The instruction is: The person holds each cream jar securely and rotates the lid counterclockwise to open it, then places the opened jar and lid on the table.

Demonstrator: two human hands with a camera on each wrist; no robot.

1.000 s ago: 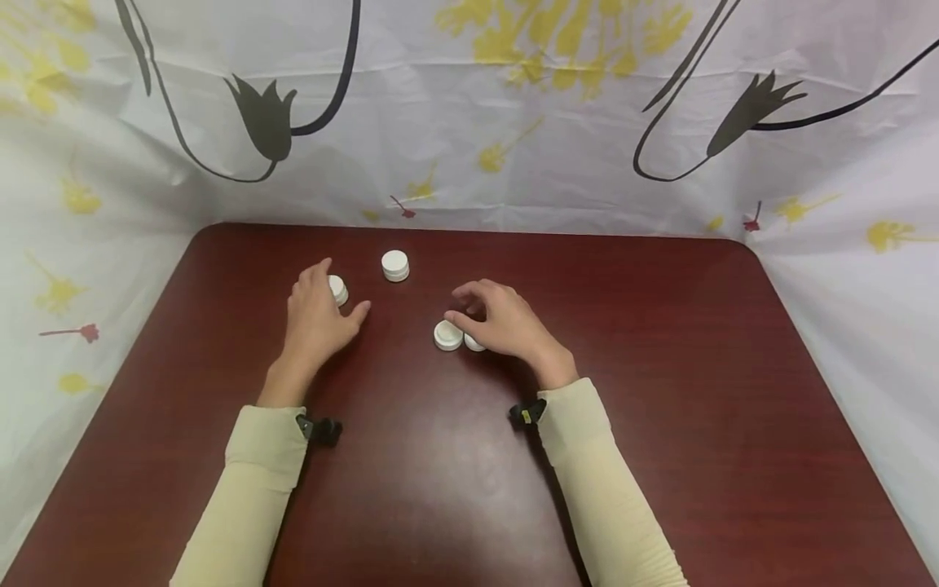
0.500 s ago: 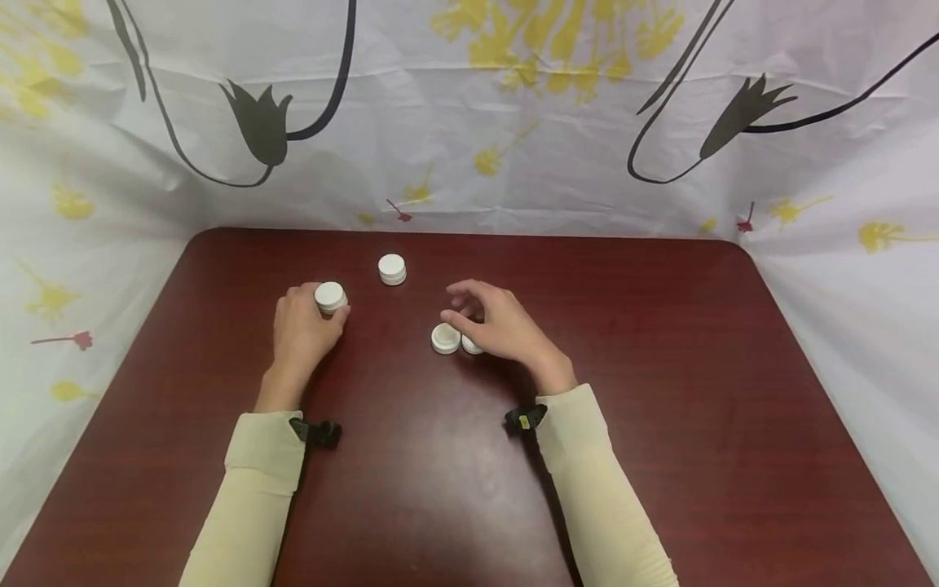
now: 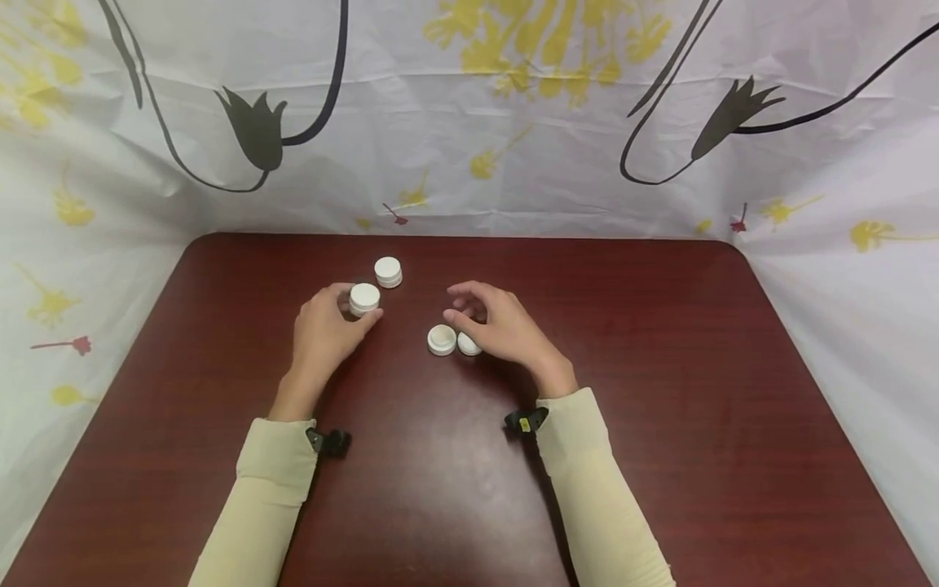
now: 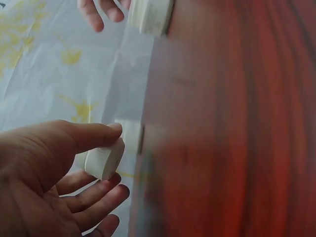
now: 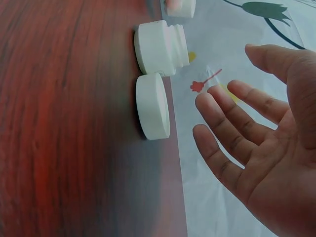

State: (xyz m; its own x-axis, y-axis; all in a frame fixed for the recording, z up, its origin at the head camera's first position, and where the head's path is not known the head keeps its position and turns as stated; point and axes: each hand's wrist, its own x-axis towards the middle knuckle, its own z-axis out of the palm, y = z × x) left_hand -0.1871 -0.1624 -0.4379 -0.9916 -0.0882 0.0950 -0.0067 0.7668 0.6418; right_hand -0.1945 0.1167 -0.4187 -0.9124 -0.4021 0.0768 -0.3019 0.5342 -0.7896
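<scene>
Left hand (image 3: 323, 334) pinches a white jar (image 3: 363, 298); right hand (image 3: 499, 322) hovers, grip loose.
The jar could slip onto the table (image 3: 660, 391) (only a fingertip pinch).

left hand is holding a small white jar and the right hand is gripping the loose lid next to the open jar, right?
Not quite: the right hand grips nothing. The right wrist view shows its fingers spread and apart from the lid beside the open jar. The left hand does hold a small white jar, per the head view.
</scene>
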